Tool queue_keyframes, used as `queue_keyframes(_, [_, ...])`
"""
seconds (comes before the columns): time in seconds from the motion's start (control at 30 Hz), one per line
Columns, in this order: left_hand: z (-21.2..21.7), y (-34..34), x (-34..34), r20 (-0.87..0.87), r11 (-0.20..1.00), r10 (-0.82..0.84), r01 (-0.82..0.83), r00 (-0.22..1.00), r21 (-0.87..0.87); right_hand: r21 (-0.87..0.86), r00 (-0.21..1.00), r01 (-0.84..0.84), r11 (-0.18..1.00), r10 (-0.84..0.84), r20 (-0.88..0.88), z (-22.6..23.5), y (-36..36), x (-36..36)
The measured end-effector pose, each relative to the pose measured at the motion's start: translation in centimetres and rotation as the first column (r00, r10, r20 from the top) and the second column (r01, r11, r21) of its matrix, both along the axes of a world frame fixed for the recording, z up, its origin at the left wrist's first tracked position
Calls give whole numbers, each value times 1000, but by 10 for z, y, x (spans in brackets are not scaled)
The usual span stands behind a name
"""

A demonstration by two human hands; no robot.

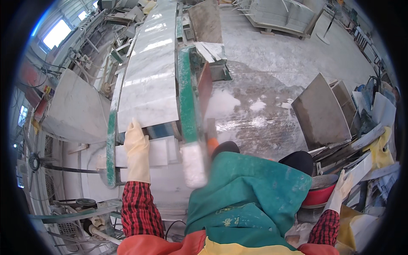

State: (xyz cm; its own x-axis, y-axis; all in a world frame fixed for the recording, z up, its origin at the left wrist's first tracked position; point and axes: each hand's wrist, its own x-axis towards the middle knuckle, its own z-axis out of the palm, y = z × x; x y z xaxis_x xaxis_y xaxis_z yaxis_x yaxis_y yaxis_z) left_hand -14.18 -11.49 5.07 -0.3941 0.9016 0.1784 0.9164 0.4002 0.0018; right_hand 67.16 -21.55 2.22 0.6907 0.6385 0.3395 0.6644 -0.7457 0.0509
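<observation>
left hand [136, 146]: gloved, lying flat and spread on the marble slab [148, 80] edge
right hand [343, 186]: gloved, fingers spread, reaching by the red basin [319, 193]
step: steadying the slab on the bench [111, 140]; next calling for firm, even pressure

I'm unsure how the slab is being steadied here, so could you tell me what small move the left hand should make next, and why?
Probably bring the right hand over from the red basin: only the left hand rests on the marble slab at its near edge.
</observation>
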Motion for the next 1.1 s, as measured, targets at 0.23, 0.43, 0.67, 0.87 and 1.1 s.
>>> queue_keyframes(0.23, [-11,42,-24,-220,981,-179,156,959,-119,-155,944,242,958,-269,-190,27,24,-20])
queue_keyframes(0.43, [-13,67,-34,-104,970,-125,100,987,-222,540,643,301,786,250,-724,-37,5,60])
queue_keyframes(0.67, [-8,75,-38,-18,952,-143,132,990,-276,95,877,166,982,-102,-470,-22,11,90])
queue_keyframes(0.87, [-21,88,-41,8,956,-172,168,985,-239,220,779,-18,975,152,-609,54,14,81])
queue_keyframes(1.1, [-7,86,-48,11,924,-127,122,992,-363,505,135,-186,843,531,-836,136,145,-191])
